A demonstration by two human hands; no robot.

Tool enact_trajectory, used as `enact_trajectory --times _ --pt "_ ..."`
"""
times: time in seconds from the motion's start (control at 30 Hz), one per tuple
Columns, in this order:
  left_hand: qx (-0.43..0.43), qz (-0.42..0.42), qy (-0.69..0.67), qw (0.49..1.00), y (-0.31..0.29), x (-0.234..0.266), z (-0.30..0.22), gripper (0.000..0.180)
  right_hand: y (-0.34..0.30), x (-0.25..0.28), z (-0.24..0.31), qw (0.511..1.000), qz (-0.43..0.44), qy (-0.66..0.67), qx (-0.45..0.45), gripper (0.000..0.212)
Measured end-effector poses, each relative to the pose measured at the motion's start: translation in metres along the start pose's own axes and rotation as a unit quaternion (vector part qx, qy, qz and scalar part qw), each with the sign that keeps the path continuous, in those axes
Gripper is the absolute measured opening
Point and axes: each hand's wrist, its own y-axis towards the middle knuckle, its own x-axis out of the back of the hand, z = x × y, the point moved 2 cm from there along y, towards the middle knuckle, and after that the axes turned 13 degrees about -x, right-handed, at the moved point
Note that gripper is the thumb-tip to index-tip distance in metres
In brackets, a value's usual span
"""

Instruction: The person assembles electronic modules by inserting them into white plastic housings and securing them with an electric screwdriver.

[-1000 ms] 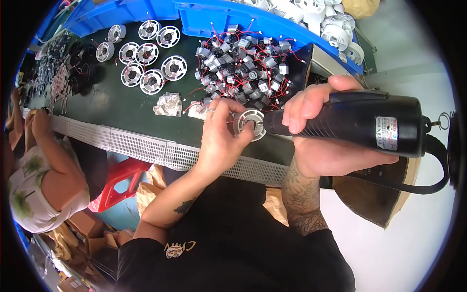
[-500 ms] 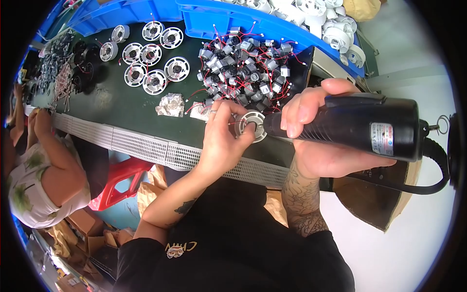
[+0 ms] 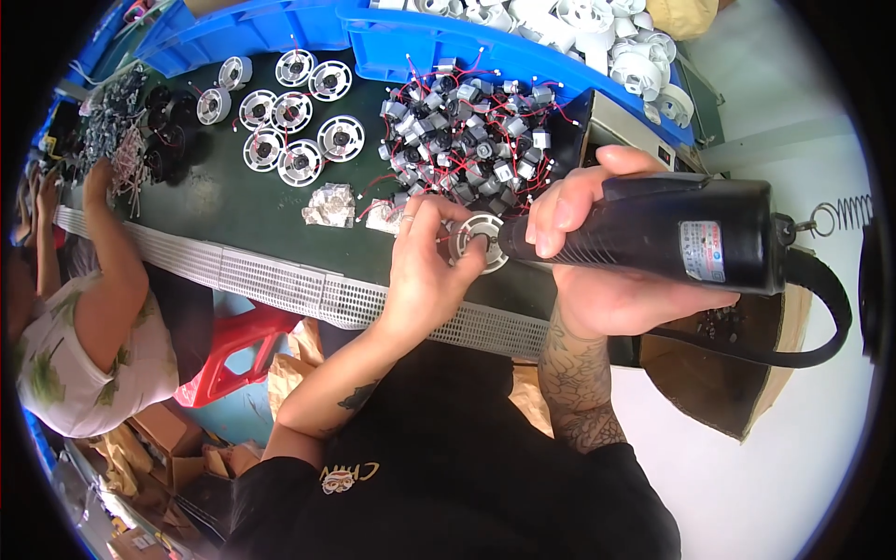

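Left hand (image 3: 425, 252): forearm rising from lower centre, wrist bent slightly, fingers curled over, thumb extended; pinched on the rim and middle of a white round motor housing (image 3: 495, 247). Housing sits at the centre of the frame, just above the near edge of the table (image 3: 224, 196). Right hand (image 3: 616, 303): closed around a black electric screwdriver (image 3: 691, 233), fingers wrapped over the top, palm beneath. Tattooed forearm comes up nearly vertical. Tool lies roughly horizontal in view, nose pointing left at the housing's right side; contact of the bit hidden, cannot tell. Black cable (image 3: 831, 327) loops from its rear end; coiled spring (image 3: 851, 213) beside it at far right.

Containers: long blue bin (image 3: 420, 47), upper centre to upper right, holding loose white plastic parts (image 3: 597, 37). Second blue bin (image 3: 252, 39), upper left; interior mostly out of sight. Cardboard box (image 3: 786, 345), lower right, with small dark pieces inside, too small to identify.

On the table: heap of small motors (image 3: 471, 140) with red leads, upper centre; group of white housings (image 3: 301, 163) fitted with dark centres, left of the heap; two crumpled silvery packets (image 3: 329, 205) between these and the left hand. Co-worker (image 3: 84, 364) at far left.
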Motion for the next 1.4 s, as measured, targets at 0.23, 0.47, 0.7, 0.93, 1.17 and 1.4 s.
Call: enact_trajectory --times 0.23,0.47,0.7,0.93,1.17,1.4 --pt "-0.267 0.114 0.218 0.932 -0.006 0.012 -0.026 0.077 -0.070 -0.014 0.120 0.981 0.052 -0.184 -0.036 0.083" --pt "-0.185 -0.116 0.286 0.933 0.077 0.081 -0.029 0.055 -0.055 -0.072 0.149 0.997 -0.017 -0.057 -0.051 0.066" --pt "-0.046 -0.132 0.500 0.854 0.192 0.205 0.041 0.059 -0.028 -0.058 0.135 0.985 0.173 -0.015 -0.010 0.021" --pt "-0.290 -0.057 0.359 0.885 0.217 0.115 -0.034 0.037 -0.051 -0.066 0.148 0.989 0.072 -0.121 -0.049 0.044" --pt "-0.368 0.058 0.449 0.812 0.265 0.049 -0.036 0.057 -0.066 -0.068 0.146 0.988 0.012 -0.147 0.054 0.066" --pt "-0.333 0.003 0.460 0.823 0.239 0.040 -0.079 0.060 -0.075 -0.056 0.122 0.979 -0.160 -0.078 0.097 0.088"
